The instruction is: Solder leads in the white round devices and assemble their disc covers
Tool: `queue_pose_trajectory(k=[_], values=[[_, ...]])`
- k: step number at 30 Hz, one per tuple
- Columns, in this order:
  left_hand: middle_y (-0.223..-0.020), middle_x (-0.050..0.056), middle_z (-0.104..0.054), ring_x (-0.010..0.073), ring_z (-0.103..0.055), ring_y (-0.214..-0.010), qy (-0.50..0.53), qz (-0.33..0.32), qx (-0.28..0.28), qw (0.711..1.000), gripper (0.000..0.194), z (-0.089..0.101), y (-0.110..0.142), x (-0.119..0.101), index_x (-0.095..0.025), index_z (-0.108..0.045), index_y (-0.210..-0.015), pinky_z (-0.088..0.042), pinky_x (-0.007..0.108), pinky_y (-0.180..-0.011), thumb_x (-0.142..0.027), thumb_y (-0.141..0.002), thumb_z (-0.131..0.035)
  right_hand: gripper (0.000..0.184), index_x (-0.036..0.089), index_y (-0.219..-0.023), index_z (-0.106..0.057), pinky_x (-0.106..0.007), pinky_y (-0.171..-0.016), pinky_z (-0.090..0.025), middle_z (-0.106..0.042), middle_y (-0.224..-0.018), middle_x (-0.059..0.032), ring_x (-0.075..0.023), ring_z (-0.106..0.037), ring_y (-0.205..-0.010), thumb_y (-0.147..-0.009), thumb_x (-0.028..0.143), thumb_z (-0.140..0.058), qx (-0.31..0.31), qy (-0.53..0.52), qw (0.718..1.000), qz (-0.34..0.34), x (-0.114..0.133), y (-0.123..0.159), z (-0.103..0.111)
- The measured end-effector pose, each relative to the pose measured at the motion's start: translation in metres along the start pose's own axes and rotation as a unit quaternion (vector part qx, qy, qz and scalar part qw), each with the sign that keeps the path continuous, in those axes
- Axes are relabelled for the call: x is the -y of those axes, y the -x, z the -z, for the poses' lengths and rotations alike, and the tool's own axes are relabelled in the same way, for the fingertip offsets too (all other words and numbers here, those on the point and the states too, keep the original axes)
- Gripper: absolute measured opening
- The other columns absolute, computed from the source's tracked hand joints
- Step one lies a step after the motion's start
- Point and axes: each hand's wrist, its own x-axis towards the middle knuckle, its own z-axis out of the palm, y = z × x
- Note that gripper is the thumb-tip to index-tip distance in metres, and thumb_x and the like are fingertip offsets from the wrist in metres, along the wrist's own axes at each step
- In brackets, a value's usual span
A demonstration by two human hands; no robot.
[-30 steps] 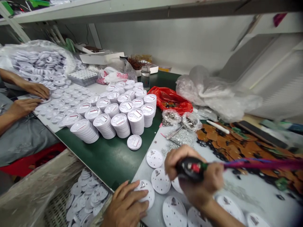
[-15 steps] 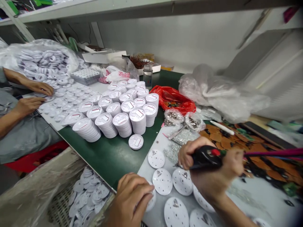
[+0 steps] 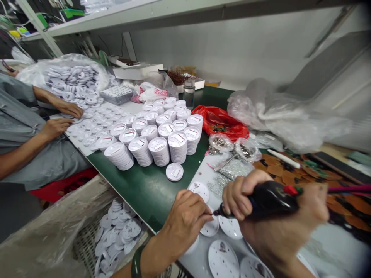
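My right hand (image 3: 279, 229) is wrapped around a black electric screwdriver (image 3: 269, 200) with a red button, held nearly level. Its bit points left and meets the fingertips of my left hand (image 3: 185, 216), which are pinched together at the tip. Whatever sits between those fingers is too small to make out. Under both hands lie several white round discs with small holes, among them a near disc (image 3: 223, 260) and a far disc (image 3: 199, 190). My hands partly cover other discs. Small loose screws (image 3: 216, 185) are scattered behind the screwdriver.
Stacked white round covers (image 3: 177, 144) fill the green mat (image 3: 139, 181). Behind the screws are small bags of metal parts (image 3: 220, 143) and a red bag (image 3: 223, 121). Orange pieces (image 3: 275, 170) lie to the right. A co-worker's hands (image 3: 65, 116) handle parts at left. White discs (image 3: 116, 231) fill a crate below.
My left hand has left the disc at the mat's edge and moved up and right to the screwdriver's tip. The screwdriver's bit now points at those fingers. The view has shifted slightly left.
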Motion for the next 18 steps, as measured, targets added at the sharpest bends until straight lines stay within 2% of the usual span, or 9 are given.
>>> queue_pose_trajectory(k=[3, 7, 10, 12, 13, 15, 18], values=[[-0.090, 0.002, -0.065, 0.0181, -0.059, -0.087, 0.031, 0.000, 0.011, 0.999, 0.019, 0.008, 0.002, 0.000, -0.016, -0.065, -0.093, -0.039, 0.034, -0.086, -0.025, -0.106, -0.055, 0.068, 0.020, -0.060, -0.069, -0.029, -0.039, -0.041, -0.048, -0.040, -0.0001, -0.0151, -0.045, -0.035, -0.085, 0.078, -0.047, -0.005, -0.010, 1.000, -0.005, 0.002, -0.001, -0.007], [-0.087, -0.001, -0.068, 0.0163, -0.063, -0.086, 0.081, 0.048, 0.008, 0.996, 0.024, 0.021, 0.009, -0.004, -0.019, -0.065, -0.087, -0.040, 0.033, -0.087, -0.030, -0.106, -0.056, 0.065, 0.020, -0.059, -0.069, -0.029, -0.038, -0.041, -0.048, -0.039, -0.0005, -0.0157, -0.045, -0.034, -0.085, 0.076, -0.049, 0.026, -0.015, 0.999, -0.035, 0.004, 0.002, -0.018], [-0.091, 0.001, -0.071, 0.0171, -0.064, -0.088, 0.026, 0.047, 0.005, 0.999, 0.025, 0.029, 0.027, -0.007, -0.020, -0.069, -0.098, -0.041, 0.033, -0.088, -0.034, -0.108, -0.051, 0.060, 0.020, -0.061, -0.070, -0.028, -0.037, -0.039, -0.051, -0.041, -0.0014, -0.0163, -0.046, -0.035, -0.081, 0.074, -0.056, 0.068, -0.007, 0.995, -0.067, -0.001, 0.009, -0.022], [-0.098, 0.003, -0.073, 0.0186, -0.064, -0.094, -0.057, 0.010, -0.030, 0.998, 0.026, 0.026, 0.047, -0.005, -0.021, -0.070, -0.111, -0.041, 0.034, -0.094, -0.034, -0.109, -0.048, 0.059, 0.020, -0.063, -0.070, -0.027, -0.037, -0.038, -0.051, -0.041, -0.0014, -0.0159, -0.045, -0.036, -0.080, 0.075, -0.057, 0.073, -0.001, 0.995, -0.074, -0.009, 0.014, -0.022], [-0.099, 0.001, -0.075, 0.0186, -0.065, -0.098, -0.094, -0.017, -0.068, 0.993, 0.026, 0.020, 0.059, -0.003, -0.022, -0.071, -0.111, -0.039, 0.034, -0.101, -0.035, -0.109, -0.048, 0.061, 0.020, -0.063, -0.071, -0.027, -0.037, -0.037, -0.051, -0.042, -0.0014, -0.0155, -0.045, -0.036, -0.081, 0.077, -0.056, 0.074, 0.001, 0.994, -0.074, -0.015, 0.017, -0.022], [-0.093, -0.003, -0.078, 0.0177, -0.067, -0.104, -0.164, -0.092, -0.190, 0.964, 0.030, 0.003, 0.084, 0.005, -0.025, -0.073, -0.095, -0.032, 0.035, -0.114, -0.035, -0.109, -0.048, 0.066, 0.020, -0.064, -0.071, -0.026, -0.037, -0.037, -0.052, -0.042, -0.0014, -0.0148, -0.045, -0.036, -0.083, 0.080, -0.051, 0.077, 0.002, 0.994, -0.077, -0.028, 0.021, -0.023], [-0.091, -0.004, -0.080, 0.0192, -0.069, -0.115, -0.238, -0.097, -0.231, 0.938, 0.032, -0.024, 0.112, 0.017, -0.026, -0.073, -0.084, -0.028, 0.041, -0.122, -0.027, -0.107, -0.050, 0.068, 0.019, -0.068, -0.071, -0.026, -0.038, -0.037, -0.053, -0.043, -0.0014, -0.0148, -0.046, -0.037, -0.086, 0.080, -0.047, 0.091, 0.002, 0.993, -0.080, -0.046, 0.025, -0.026]])
